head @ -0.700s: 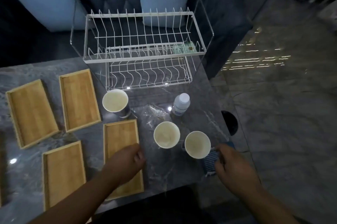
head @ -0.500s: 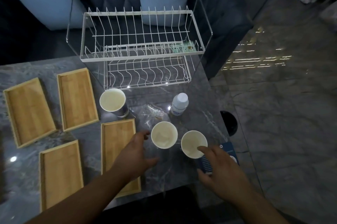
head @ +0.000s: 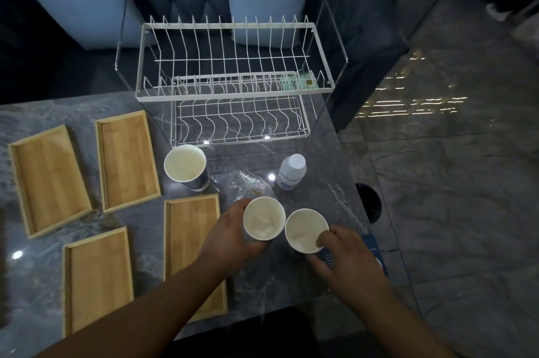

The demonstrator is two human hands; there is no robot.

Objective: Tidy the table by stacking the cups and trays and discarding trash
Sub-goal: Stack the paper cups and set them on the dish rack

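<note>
Three white paper cups stand on the grey marble table (head: 73,112). My left hand (head: 230,233) wraps around the middle cup (head: 264,217). My right hand (head: 347,255) pinches the rim of the right cup (head: 304,229), one finger inside it. The third cup (head: 185,166) stands apart, further back to the left. Several bamboo trays lie flat: one (head: 46,176) at far left, one (head: 127,159) beside it, one (head: 96,279) at front left, and one (head: 189,229) under my left forearm. A crumpled clear plastic wrapper (head: 248,185) lies behind the middle cup.
A white two-tier wire dish rack (head: 233,86) stands at the back of the table. A small white bottle (head: 291,172) sits right of the wrapper. A blue card or packet (head: 374,249) lies under my right hand. A dark round bin (head: 369,203) sits beyond the table's right edge.
Both hands moved forward onto the cups: the left closed around the middle cup, the right took hold of the right cup's rim.
</note>
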